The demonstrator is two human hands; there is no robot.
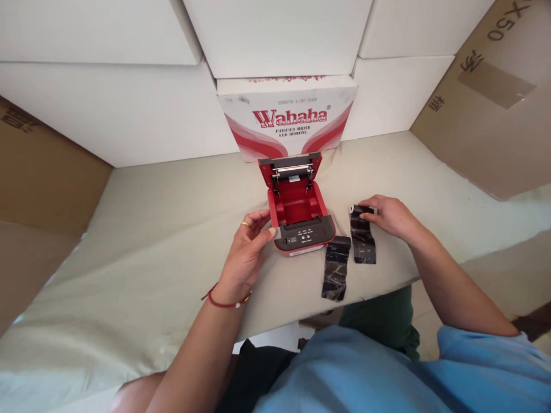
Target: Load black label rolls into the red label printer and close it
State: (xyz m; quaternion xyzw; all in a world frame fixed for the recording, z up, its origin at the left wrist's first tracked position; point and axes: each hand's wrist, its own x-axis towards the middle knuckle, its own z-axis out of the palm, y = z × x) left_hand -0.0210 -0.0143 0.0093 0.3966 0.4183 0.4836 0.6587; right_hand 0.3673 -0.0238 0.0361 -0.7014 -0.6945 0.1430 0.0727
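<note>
A small red and black label printer [305, 234] rests on the cloth-covered table with its lid [291, 167] raised, showing the red compartment inside. My left hand [248, 252] grips the printer's front left corner, thumb on the dark top panel and fingers along the side. To the right, my right hand [387, 216] pinches the upper end of a black ribbon roll [364, 244], whose white core shows at one end and whose loose tail lies toward me. A second black ribbon roll [336, 269], partly unrolled, lies beside the printer's front right corner, untouched.
Behind the printer stands a white and red Wahaha water carton [293, 117], against stacked white boxes [279, 34]. Brown cardboard boxes stand at the left [43, 189] and right [491, 115]. The table's front edge runs close to my body.
</note>
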